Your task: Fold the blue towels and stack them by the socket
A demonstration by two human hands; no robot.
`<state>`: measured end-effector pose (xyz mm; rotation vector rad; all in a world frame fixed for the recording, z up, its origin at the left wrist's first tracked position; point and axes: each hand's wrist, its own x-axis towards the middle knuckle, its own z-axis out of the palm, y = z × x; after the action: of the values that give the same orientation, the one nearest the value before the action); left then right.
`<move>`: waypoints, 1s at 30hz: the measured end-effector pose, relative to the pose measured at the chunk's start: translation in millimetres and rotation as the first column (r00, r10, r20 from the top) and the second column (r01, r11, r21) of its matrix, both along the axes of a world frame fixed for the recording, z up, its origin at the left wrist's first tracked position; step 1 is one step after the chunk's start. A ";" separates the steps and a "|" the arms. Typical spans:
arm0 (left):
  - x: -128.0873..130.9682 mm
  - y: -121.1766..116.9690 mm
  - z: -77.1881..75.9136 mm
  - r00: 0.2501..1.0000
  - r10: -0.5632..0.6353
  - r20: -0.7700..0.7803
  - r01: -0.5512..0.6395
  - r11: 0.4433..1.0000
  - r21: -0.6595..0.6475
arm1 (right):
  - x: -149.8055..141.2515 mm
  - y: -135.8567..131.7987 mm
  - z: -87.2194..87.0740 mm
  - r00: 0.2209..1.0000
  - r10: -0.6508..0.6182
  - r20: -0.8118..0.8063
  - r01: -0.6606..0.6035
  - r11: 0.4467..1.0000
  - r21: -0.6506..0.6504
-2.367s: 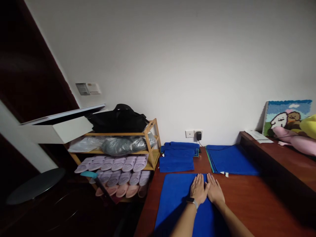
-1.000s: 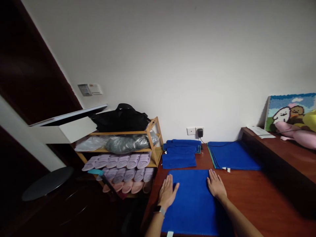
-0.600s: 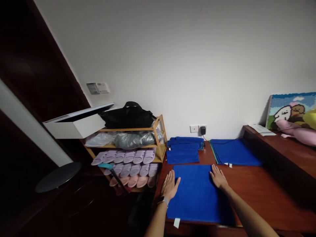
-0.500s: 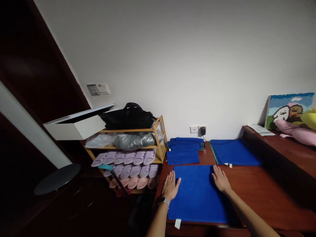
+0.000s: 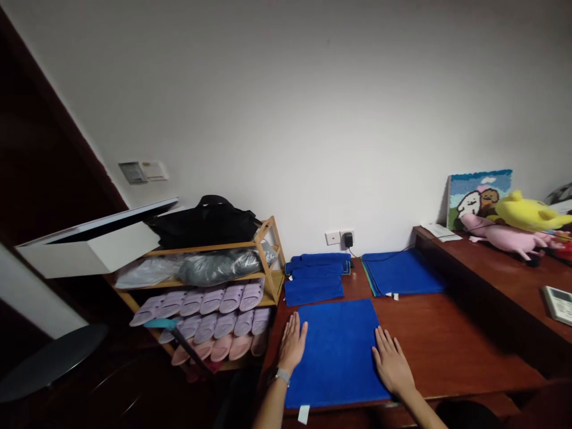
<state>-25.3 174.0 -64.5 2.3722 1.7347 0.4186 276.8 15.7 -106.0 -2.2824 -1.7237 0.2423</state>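
A blue towel (image 5: 337, 354) lies flat on the reddish-brown wooden table, its white tag (image 5: 304, 414) sticking out at the near left corner. My left hand (image 5: 292, 344) rests flat along the towel's left edge, fingers stretched out. On the opposite edge, my right hand (image 5: 392, 363) lies with its fingers straight and slightly spread. Neither hand grips anything. Behind the towel sit several folded blue towels (image 5: 315, 289) in a small pile. To their right is a stack of flat blue towels (image 5: 402, 274) with white tags at its front edge.
Left of the table (image 5: 456, 339) stands a wooden rack (image 5: 270, 262) with slippers (image 5: 214, 301), a black bag (image 5: 205, 221) and a white box (image 5: 120, 245). A raised ledge on the right holds plush toys (image 5: 496, 232) and a calculator-like device (image 5: 558, 304). A plugged-in adapter (image 5: 348, 239) trails a cord.
The view has turned to the right. My right hand has slid nearer along the towel's right edge. My left hand stays at the left edge, and the towel remains flat.
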 end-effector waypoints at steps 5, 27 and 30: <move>113.3 -68.3 -6.9 0.923 -0.382 0.033 0.380 0.923 0.065 | 3.6 -1.1 -5.8 1.000 0.020 0.022 -0.020 1.000 0.019; -37.3 -65.2 -51.2 0.993 0.054 -0.104 -0.042 0.992 0.120 | 2.5 -0.1 -0.8 1.000 -0.006 0.022 0.005 0.999 0.032; -34.6 -63.6 -55.0 0.992 0.044 -0.119 -0.029 0.992 0.126 | 1.7 -5.9 1.6 1.000 0.001 0.024 -0.003 0.997 0.074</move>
<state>-59.9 110.4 -119.5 2.5032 1.8589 0.4054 278.4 9.8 -104.4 -2.2398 -1.7170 0.1490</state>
